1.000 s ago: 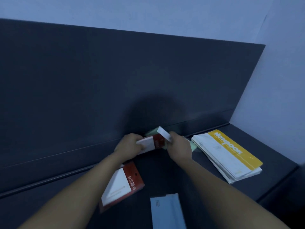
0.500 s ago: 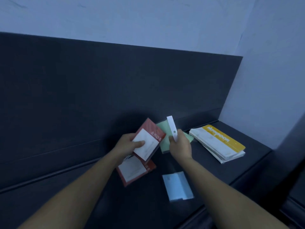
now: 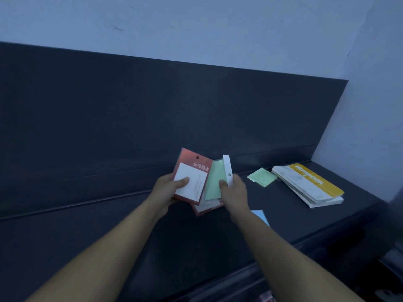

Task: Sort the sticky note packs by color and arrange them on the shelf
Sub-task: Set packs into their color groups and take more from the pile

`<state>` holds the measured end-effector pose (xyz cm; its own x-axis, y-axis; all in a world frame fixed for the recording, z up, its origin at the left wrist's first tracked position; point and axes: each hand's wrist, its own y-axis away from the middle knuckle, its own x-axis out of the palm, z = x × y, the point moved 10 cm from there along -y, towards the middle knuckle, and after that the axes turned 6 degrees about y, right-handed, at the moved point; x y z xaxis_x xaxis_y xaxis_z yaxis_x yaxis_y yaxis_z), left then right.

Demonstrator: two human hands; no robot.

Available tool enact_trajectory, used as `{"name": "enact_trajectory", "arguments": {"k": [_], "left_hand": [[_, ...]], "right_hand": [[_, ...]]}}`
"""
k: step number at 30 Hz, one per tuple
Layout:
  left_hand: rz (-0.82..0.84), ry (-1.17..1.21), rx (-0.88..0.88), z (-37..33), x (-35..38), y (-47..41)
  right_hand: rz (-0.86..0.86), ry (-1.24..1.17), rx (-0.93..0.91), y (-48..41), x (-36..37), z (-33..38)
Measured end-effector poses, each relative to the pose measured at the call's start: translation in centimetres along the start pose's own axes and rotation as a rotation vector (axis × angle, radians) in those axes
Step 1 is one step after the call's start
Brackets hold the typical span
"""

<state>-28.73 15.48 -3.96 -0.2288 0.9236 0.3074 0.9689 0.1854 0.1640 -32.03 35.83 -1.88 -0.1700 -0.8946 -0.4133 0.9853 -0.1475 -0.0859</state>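
L hand (image 3: pixel 169 188) grips a red pack (image 3: pixel 190 177) w/ a white pad, thumb on its face, held tilted above the dark shelf (image 3: pixel 87 232). R hand (image 3: pixel 234 189) pinches a green pack (image 3: pixel 214 184) near its white header strip, which shows almost edge-on; the pack's left edge sits behind the red one. A 2nd red pack (image 3: pixel 206 208) is under both, mostly hidden; can't tell if it's held or lying on the shelf. A loose green pack (image 3: pixel 262 177) lies flat, just beside a yellow-headed stack (image 3: pixel 307 185), no. of packs unclear. Blue pack (image 3: pixel 260 216) by R wrist, largely covered by the forearm. Dim light, small print unreadable
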Motion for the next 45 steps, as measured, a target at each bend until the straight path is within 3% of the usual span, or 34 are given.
{"name": "enact_trajectory", "arguments": {"k": [10, 14, 29, 34, 40, 45], "left_hand": [[-0.081, -0.079, -0.067, 2.7, -0.3, 4.1], [-0.088, -0.112, -0.079, 3.5, 0.1, 5.7], [-0.245, -0.187, -0.037, 3.4, -4.8, 9.9], [-0.293, -0.186, -0.06, 4.0, -6.7, 10.3], [-0.349, -0.154, -0.035, 3.3, -9.4, 11.5], [-0.465, -0.04, 0.048, 1.5, -13.9, 14.0]], "right_hand": [[0.079, 0.811, 0.21, 2.0, -5.9, -6.3], [0.2, 0.733, 0.327, 2.6, -6.2, -9.4], [0.263, 0.705, 0.262, 4.0, -2.2, -8.6], [0.352, 0.409, 0.334, 4.3, 0.5, -9.1], [0.281, 0.333, 0.057, 5.8, 3.6, -4.2], [0.32, 0.166, -0.117, 9.5, 8.7, 1.1]]}}
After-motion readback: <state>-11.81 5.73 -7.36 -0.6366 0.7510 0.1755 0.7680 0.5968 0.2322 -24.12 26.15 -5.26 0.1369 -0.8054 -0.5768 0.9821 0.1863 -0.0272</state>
